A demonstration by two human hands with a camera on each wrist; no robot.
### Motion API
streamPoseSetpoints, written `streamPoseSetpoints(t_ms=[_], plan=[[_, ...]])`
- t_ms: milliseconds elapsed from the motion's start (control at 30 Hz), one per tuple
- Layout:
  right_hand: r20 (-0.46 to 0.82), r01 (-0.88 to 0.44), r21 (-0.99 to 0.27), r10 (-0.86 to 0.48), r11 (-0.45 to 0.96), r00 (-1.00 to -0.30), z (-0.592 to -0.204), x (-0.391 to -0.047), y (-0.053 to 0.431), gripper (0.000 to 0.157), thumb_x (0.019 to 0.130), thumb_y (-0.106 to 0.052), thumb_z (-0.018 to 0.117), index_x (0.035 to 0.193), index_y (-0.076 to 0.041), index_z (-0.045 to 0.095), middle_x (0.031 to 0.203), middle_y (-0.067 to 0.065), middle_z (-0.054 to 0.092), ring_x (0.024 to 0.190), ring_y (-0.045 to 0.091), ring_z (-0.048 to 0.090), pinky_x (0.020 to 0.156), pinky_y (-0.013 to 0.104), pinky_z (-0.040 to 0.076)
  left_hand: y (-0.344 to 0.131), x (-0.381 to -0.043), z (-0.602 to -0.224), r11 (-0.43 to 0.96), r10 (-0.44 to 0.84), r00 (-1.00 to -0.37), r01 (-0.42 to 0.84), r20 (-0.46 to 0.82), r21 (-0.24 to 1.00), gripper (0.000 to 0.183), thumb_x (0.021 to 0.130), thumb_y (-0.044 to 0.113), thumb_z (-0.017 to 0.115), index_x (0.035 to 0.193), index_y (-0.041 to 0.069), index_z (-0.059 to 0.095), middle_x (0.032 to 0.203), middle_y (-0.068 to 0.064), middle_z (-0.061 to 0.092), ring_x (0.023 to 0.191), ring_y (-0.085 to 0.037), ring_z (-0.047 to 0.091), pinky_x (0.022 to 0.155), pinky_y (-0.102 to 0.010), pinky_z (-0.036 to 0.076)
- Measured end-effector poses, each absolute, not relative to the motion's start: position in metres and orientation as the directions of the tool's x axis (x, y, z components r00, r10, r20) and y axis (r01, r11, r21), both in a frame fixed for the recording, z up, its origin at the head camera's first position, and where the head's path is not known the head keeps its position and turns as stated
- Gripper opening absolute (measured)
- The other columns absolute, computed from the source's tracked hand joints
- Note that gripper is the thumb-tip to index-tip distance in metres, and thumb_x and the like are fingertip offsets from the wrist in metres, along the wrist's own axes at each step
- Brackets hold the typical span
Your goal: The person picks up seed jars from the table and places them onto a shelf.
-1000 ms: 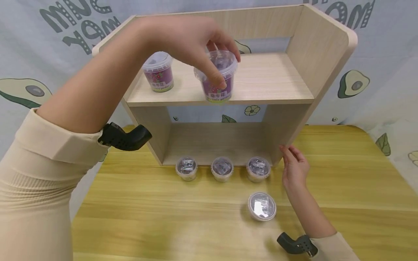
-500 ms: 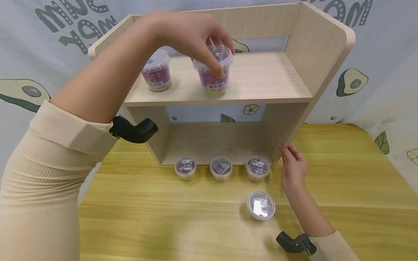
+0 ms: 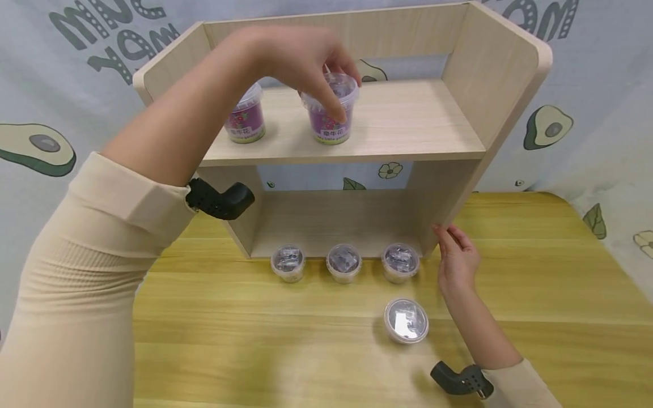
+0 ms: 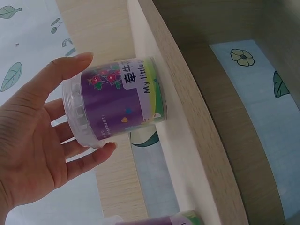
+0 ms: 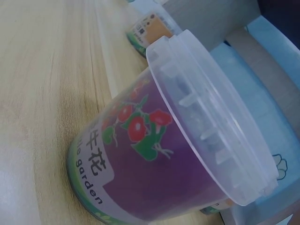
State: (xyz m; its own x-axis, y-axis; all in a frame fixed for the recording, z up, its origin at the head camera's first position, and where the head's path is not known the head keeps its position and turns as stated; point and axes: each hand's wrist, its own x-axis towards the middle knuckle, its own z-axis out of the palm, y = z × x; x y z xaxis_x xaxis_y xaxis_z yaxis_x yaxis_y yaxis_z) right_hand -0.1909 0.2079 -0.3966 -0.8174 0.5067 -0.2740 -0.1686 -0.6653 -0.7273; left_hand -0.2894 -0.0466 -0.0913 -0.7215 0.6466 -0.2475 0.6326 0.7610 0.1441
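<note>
My left hand [image 3: 311, 62] grips a purple-labelled plastic cup [image 3: 326, 126] by its clear lid, from above, at the upper board of a wooden shelf unit [image 3: 403, 122]. In the left wrist view, thumb and fingers curl round the lidded end of the cup [image 4: 112, 103], whose base is at the board. A matching cup [image 3: 246, 122] stands left of it, partly behind my forearm. Down on the right, my right hand [image 3: 459, 260] holds the front edge of the unit's side panel, thumb over the edge; the other fingers are partly hidden.
Three lidded cups, the middle one [image 3: 344, 263] among them, line the lower board's front. Nearer stands another lidded cup [image 3: 406, 321], whose purple label shows in the right wrist view [image 5: 154, 154]. Everything rests on a wooden table [image 3: 245, 345]. A patterned cloth [image 3: 602, 85] hangs behind.
My left hand has moved the cup slightly back and left, from the upper board's front edge to over the board. The right hand keeps its place on the panel.
</note>
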Motion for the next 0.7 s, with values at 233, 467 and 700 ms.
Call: streamPoseSetpoints(t_ms=[233, 467, 700], plan=[[-0.265, -0.177, -0.727, 0.509, -0.663, -0.819, -0.3971, -0.1917, 0.2075, 0.016, 0.070, 0.014, 0.071, 0.077, 0.000, 0.066, 0.084, 0.007, 0.060, 0.078, 0.013, 0.061, 0.075, 0.019, 0.051, -0.0473, -0.2923, -0.0934, 0.783, 0.621, -0.737, 0.599, -0.267, 0.166, 0.077, 0.076, 0.049, 0.069, 0.141, 0.020, 0.039, 0.136, 0.001, 0.047, 0.118, -0.014, 0.049, 0.092, -0.031, 0.046], [-0.278, -0.164, -0.723, 0.500, -0.671, -0.820, -0.3964, -0.1920, 0.2075, 0.016, 0.070, 0.013, 0.071, 0.077, 0.000, 0.065, 0.083, 0.007, 0.061, 0.077, 0.013, 0.061, 0.075, 0.018, 0.051, -0.0477, -0.2928, -0.0967, 0.794, 0.608, -0.752, 0.582, -0.254, 0.177, 0.074, 0.077, 0.046, 0.070, 0.140, 0.023, 0.040, 0.142, 0.000, 0.040, 0.125, -0.017, 0.043, 0.096, -0.033, 0.043], [-0.294, -0.156, -0.714, 0.494, -0.682, -0.818, -0.3956, -0.1920, 0.2065, 0.017, 0.069, 0.014, 0.071, 0.077, 0.000, 0.065, 0.084, 0.007, 0.061, 0.079, 0.013, 0.062, 0.075, 0.019, 0.051, -0.0506, -0.2941, -0.0988, 0.783, 0.622, -0.744, 0.596, -0.243, 0.179, 0.075, 0.077, 0.050, 0.069, 0.140, 0.024, 0.039, 0.144, -0.002, 0.037, 0.128, -0.019, 0.039, 0.101, -0.036, 0.038]])
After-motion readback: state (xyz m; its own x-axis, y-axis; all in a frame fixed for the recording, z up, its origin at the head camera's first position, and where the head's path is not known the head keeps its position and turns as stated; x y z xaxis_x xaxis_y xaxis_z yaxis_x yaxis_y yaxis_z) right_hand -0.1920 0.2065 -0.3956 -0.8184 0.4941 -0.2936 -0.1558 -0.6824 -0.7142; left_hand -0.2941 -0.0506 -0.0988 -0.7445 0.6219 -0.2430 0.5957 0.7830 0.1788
